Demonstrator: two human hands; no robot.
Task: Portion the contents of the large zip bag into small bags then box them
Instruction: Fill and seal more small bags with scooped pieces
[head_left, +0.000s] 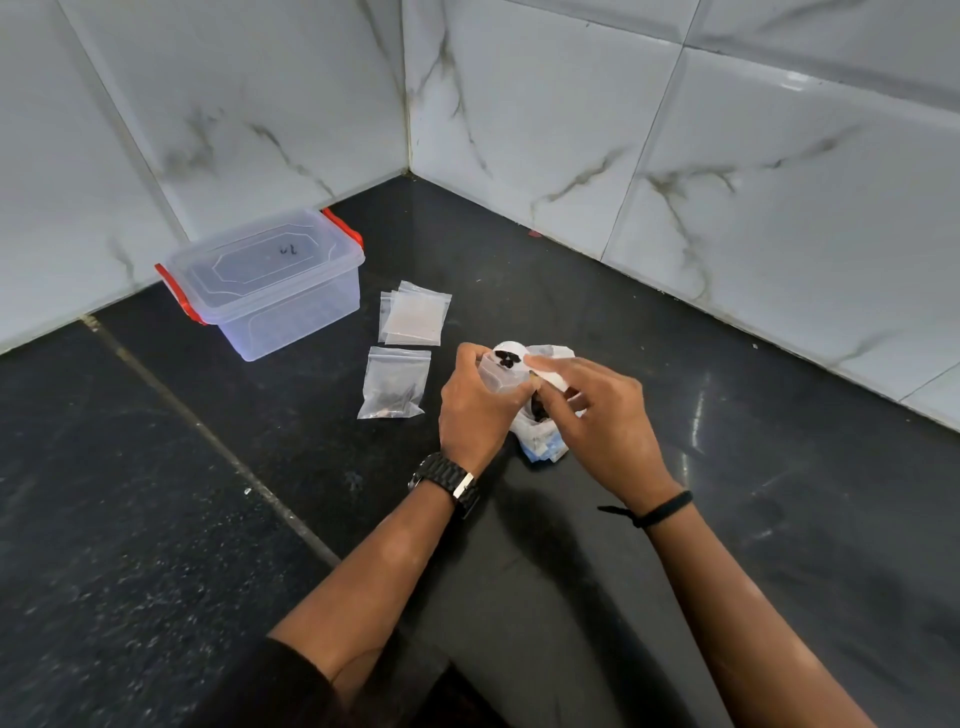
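Note:
My left hand (475, 400) grips a small clear bag (497, 375) held upright with its mouth open. My right hand (597, 410) holds a white spoon (511, 353) over that mouth, with a few dark pieces in its bowl. Under both hands lies the large crumpled zip bag (543, 439), white and blue, with dark contents showing inside. A filled small bag (395, 384) lies flat to the left. A stack of empty small bags (415, 314) lies beyond it. The clear plastic box (270, 286) with red clips stands lidded at the back left.
The black stone counter (208, 519) runs into a corner of white marbled wall tiles (571, 130). A seam (218, 447) crosses the counter on the left. I wear a black watch (447, 483) on the left wrist and a black band (660, 512) on the right.

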